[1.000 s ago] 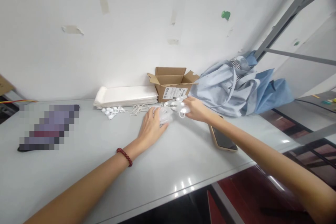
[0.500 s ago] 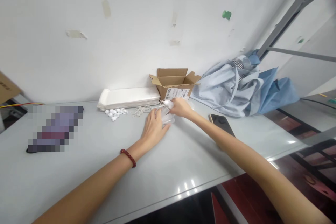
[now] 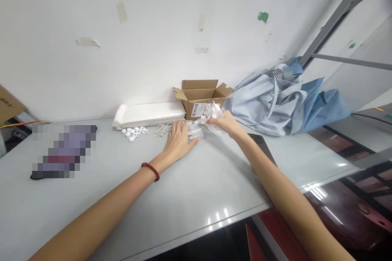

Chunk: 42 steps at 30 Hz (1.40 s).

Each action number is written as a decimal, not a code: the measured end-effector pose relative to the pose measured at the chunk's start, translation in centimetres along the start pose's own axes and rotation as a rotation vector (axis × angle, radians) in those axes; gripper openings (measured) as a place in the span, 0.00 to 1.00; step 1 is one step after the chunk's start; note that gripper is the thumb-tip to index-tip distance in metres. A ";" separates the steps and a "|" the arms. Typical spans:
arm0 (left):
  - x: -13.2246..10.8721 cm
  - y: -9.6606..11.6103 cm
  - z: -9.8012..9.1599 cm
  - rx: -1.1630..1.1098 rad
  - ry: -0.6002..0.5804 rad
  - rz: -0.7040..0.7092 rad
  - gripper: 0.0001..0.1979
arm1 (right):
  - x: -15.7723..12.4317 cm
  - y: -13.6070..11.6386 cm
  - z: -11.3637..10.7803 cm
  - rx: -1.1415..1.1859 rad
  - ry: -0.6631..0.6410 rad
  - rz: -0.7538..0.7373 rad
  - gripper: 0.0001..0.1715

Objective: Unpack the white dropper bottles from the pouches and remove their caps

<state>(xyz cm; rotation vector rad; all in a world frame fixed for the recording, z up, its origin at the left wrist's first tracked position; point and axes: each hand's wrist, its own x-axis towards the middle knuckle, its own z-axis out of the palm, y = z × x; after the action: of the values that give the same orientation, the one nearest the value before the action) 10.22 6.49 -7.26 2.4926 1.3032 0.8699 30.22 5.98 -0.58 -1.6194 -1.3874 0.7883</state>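
My left hand (image 3: 177, 142) lies low over the table with fingers stretched out and the thumb apart, its inner side against some clear plastic containers (image 3: 195, 131). My right hand (image 3: 227, 124) is closed on a crumpled clear plastic bag (image 3: 217, 129), with white pieces and thin cord showing at its top. Left of the left hand are a tangle of off-white string (image 3: 161, 130) and several small white caps (image 3: 131, 132). Just behind the hands stands an open cardboard box (image 3: 200, 100) with a printed label. My palms hide part of the containers and the bag.
A stack of white flat sleeves (image 3: 150, 114) lies along the wall beside the box. Blue-grey cloth (image 3: 266, 102) is heaped at the right. A dark phone (image 3: 261, 147) is partly under my right forearm. A blurred-out object (image 3: 65, 151) lies on the table (image 3: 128, 216) at left.
My right hand has moved slightly right, drawing the plastic bag and white pieces away from my left hand. The clear containers remain beside my left hand, which has barely moved.
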 end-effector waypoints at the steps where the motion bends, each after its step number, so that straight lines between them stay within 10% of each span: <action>1: -0.2 0.0 -0.2 -0.003 0.007 -0.006 0.32 | 0.1 0.2 0.1 -0.024 0.015 -0.017 0.12; 19: 8.4 1.6 -0.1 -0.743 0.050 -0.375 0.12 | 0.1 2.3 1.8 0.171 0.007 -0.144 0.14; 25: 6.1 0.4 -4.8 -0.792 0.292 -0.454 0.14 | 0.4 2.6 1.3 0.019 0.206 -0.105 0.10; 29: 2.0 -1.6 -8.2 -0.787 0.221 -0.505 0.12 | -0.7 1.0 0.0 -0.216 0.277 -0.176 0.06; 31: 0.0 -2.6 -9.0 -0.717 0.129 -0.538 0.14 | -1.9 -0.5 -1.0 -0.172 0.124 -0.222 0.06; 35: -2.3 -3.6 -8.6 -0.599 -0.107 -0.602 0.14 | -4.5 -2.6 -2.4 -0.131 -0.941 -0.112 0.09; 37: -2.4 -3.4 -7.6 -0.604 -0.157 -0.593 0.14 | -5.0 -2.7 -2.1 -0.182 -1.240 -0.012 0.10; 42: -1.5 -2.0 -5.0 -0.654 -0.175 -0.531 0.14 | -4.3 -1.5 -0.5 -0.111 -1.114 -0.085 0.11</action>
<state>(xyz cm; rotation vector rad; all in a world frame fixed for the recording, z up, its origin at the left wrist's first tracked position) 5.29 6.00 -4.64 1.5840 1.2638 0.7598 29.15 1.70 0.72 -1.1649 -2.2446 1.7179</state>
